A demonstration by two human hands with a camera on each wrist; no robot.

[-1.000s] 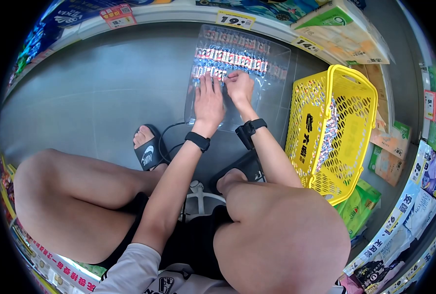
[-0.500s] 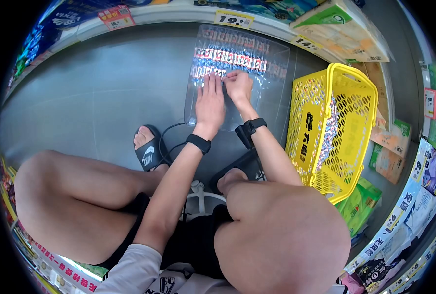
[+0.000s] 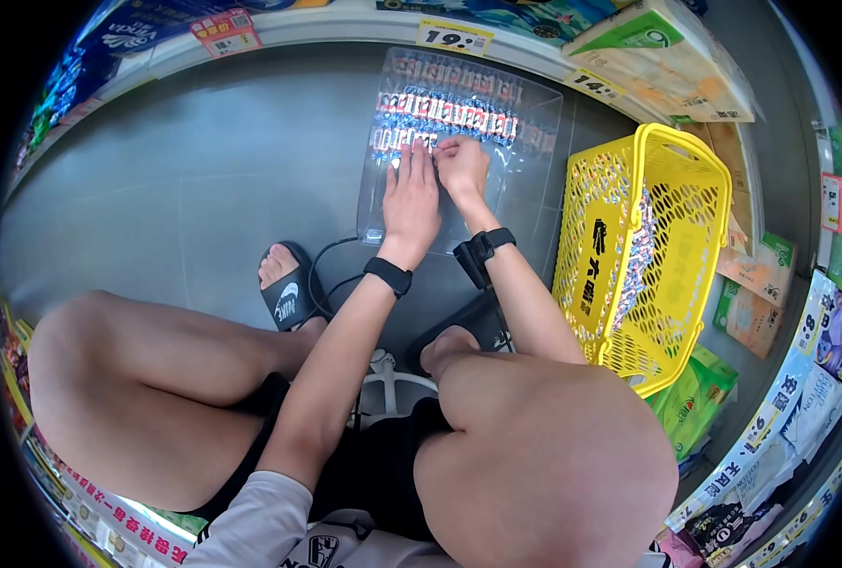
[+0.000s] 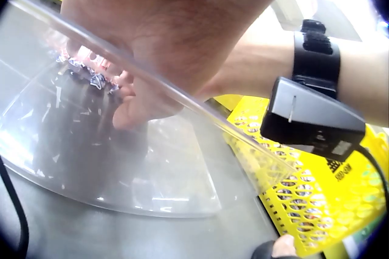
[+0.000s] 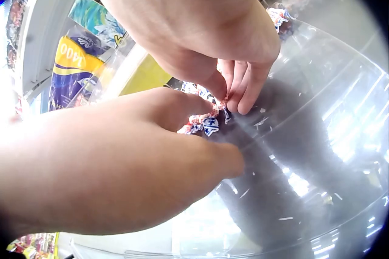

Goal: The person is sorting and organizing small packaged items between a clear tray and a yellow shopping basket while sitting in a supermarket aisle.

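Note:
A clear plastic tray (image 3: 525, 199) lies on the floor, holding rows of small wrapped candies (image 3: 449, 112) in red, white and blue at its far side. My left hand (image 3: 412, 206) reaches over the tray with fingers nearly straight, fingertips at the near row. Close beside it, my right hand (image 3: 464, 172) has its fingers bent at that row's right end. In the right wrist view, its thumb and fingertips pinch the twisted wrapper end of a candy (image 5: 209, 126). The left hand's thumb lies alongside, partly covering the candies.
To the right stands a yellow basket (image 3: 596, 256) with many more candies (image 3: 637, 260) inside. Shelves with price tags (image 3: 454, 38) and tissue packs (image 3: 662, 57) border the floor. Sandalled feet and a black cable (image 3: 331, 248) are near the tray's close edge.
My left hand has shifted slightly right and toward the body, uncovering a little more of the near row. The right hand stays almost in place.

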